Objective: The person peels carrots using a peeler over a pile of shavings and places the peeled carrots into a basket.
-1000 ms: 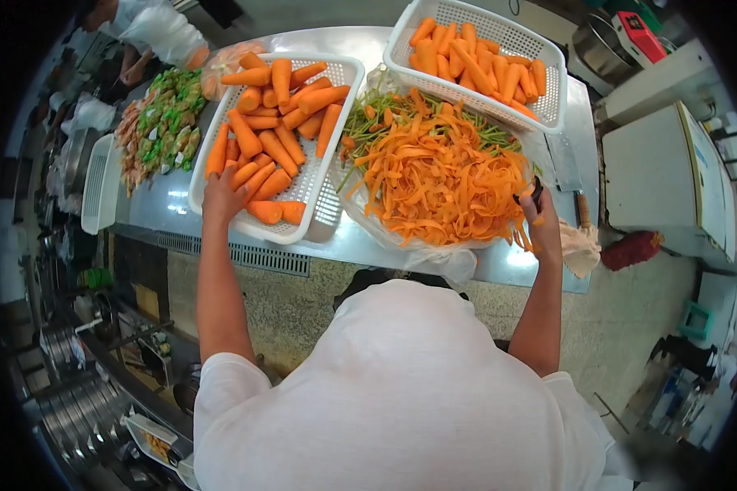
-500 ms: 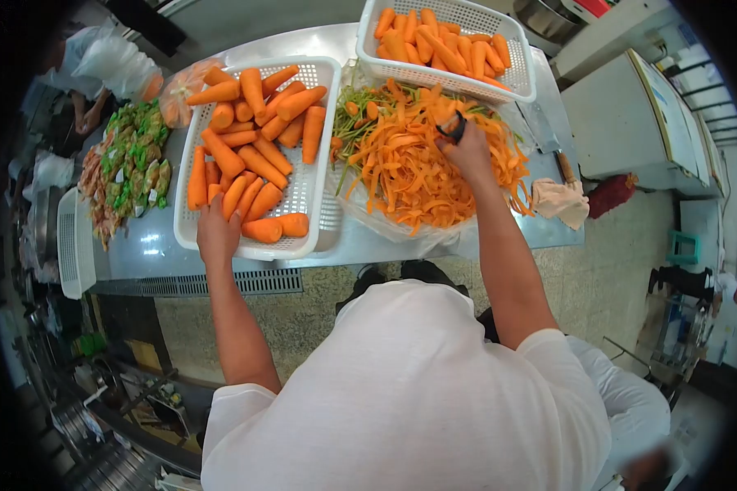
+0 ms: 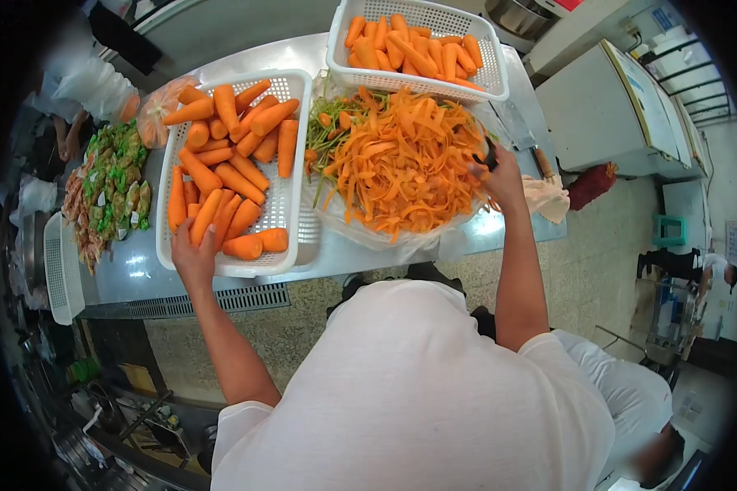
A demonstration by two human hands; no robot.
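Observation:
My left hand (image 3: 194, 255) reaches over the near rim of the left white basket (image 3: 296, 196), its fingers around the lower end of a carrot (image 3: 205, 217). More whole carrots lie heaped in that basket. In my right hand (image 3: 502, 180) is a dark-handled peeler (image 3: 490, 154), at the right edge of a big pile of orange peels (image 3: 409, 155). Green stems (image 3: 326, 135) stick out at the pile's left, and a clear plastic bag (image 3: 368, 235) lies under it. A second white basket (image 3: 418, 86) behind the pile holds more carrots.
A cleaver (image 3: 512, 123) lies right of the peels, near a pale cloth (image 3: 546, 196). Green and brown packets (image 3: 119, 180) cover the steel table's left end, beside an empty-looking white basket (image 3: 61, 270). Other people are at the upper left, right and lower right (image 3: 630, 401).
My right hand and peeler went in over the peels, then back to their right edge. My left hand has come around a carrot in the left basket. The whole view has shifted.

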